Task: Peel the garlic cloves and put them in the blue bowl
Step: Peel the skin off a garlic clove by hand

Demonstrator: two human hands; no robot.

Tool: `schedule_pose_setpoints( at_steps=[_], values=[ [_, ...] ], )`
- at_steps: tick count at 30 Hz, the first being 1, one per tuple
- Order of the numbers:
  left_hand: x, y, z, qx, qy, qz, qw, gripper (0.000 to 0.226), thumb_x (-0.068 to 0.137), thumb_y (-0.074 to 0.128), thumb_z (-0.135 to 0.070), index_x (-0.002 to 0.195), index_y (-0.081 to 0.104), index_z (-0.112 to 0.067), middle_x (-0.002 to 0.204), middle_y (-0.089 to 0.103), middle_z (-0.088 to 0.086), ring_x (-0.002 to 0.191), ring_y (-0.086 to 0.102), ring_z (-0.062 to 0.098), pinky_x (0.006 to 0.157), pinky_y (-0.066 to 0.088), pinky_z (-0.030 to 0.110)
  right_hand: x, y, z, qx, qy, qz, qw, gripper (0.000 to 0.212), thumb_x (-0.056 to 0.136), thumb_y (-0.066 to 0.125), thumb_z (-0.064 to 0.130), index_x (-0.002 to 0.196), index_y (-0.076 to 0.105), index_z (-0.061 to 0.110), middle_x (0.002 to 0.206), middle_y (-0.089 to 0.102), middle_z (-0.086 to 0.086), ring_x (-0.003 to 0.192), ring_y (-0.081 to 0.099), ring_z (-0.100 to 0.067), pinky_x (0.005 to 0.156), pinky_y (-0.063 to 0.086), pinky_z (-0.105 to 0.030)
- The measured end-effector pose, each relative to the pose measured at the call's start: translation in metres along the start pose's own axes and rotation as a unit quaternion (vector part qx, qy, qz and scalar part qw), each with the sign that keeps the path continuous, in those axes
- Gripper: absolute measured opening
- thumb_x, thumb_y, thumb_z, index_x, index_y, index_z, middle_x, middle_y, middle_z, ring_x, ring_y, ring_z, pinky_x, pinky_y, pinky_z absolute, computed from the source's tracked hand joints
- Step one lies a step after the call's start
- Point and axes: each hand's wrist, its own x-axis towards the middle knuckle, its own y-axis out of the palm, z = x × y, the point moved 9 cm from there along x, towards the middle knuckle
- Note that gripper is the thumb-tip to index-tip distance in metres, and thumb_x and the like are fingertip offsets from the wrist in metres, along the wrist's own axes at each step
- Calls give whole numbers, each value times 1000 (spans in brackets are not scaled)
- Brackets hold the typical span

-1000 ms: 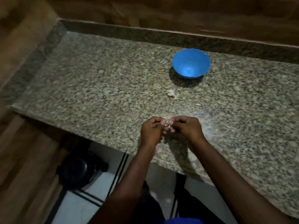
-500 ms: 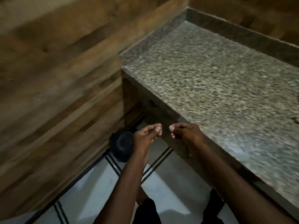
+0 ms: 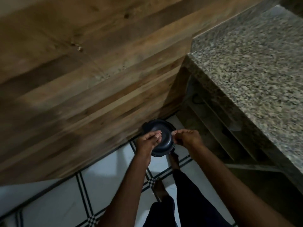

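Observation:
Both of my hands hover over the floor, left of the granite countertop [image 3: 255, 63]. My left hand [image 3: 147, 141] pinches a thin pale sliver, apparently garlic skin [image 3: 160, 133], between thumb and fingertips. My right hand [image 3: 186, 137] is curled, with a small pale bit that looks like the garlic clove [image 3: 173, 132] at its fingertips. The hands are a short gap apart, directly above a round black lidded bin [image 3: 165, 140]. The blue bowl is out of view.
A wood-panelled wall [image 3: 82, 79] fills the left side. Slatted shelves [image 3: 213, 128] sit under the counter edge. The bin stands on a white tiled floor [image 3: 106, 174] with dark lines, and my bare feet [image 3: 159, 187] are just behind it.
My view has swung left and down from the counter to the floor. Both hands have left the counter and now hover over the black bin, slightly further apart. The blue bowl has left the view.

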Motion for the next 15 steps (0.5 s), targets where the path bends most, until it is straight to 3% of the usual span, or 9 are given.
schedule_pose_setpoints(
  at_steps=[6,10,15],
  values=[
    [23,-48,19,-22,-25,-26,999,15,94,60,7,96,72,-2,95,75,7,89,71,15,73,58,19,22,37,-6,-47,29,6,998,22,86,69,-2,68,69,9,73,67,-13,76,63,-29,89,56,-47],
    [34,-55,25,-16,-35,-34,999,15,94,61,8,105,70,6,102,73,13,92,70,18,72,58,19,28,51,-15,-103,34,14,994,29,89,70,9,60,67,7,77,68,-21,77,63,-31,90,55,-50],
    [45,-57,34,-3,-43,-51,998,16,93,64,5,108,70,6,107,71,15,96,68,19,71,58,17,39,58,-37,-65,63,-1,996,16,86,72,8,72,71,0,79,70,-25,74,64,-32,90,55,-54]
  ],
)
